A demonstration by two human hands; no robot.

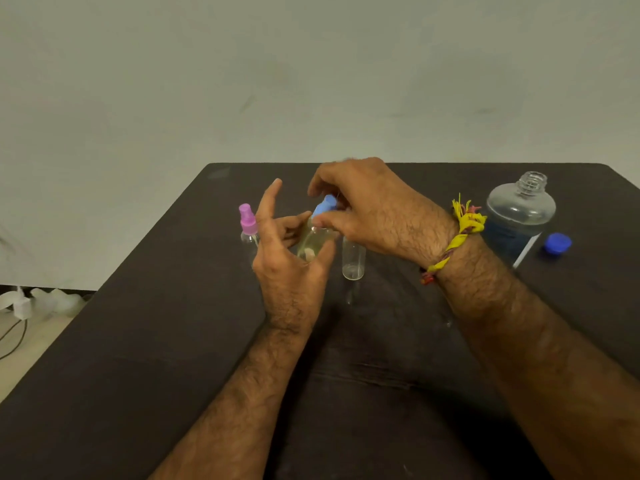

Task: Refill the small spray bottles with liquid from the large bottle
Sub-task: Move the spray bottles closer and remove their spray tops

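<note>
My left hand (289,261) holds a small clear spray bottle (313,245) between thumb and curled fingers, index finger pointing up. My right hand (360,209) pinches that bottle's blue spray cap (323,205) from above. A second small bottle with a pink spray cap (248,225) stands just left of my left hand. A third small clear bottle (353,261), with no cap visible on it, stands under my right palm. The large clear bottle (519,216), uncapped and about half full of liquid, stands at the right, its blue cap (557,243) lying beside it.
Everything sits on a dark table (173,341) against a pale wall. White cables and a plug (22,306) lie on the floor to the left. A yellow thread band (460,233) circles my right wrist.
</note>
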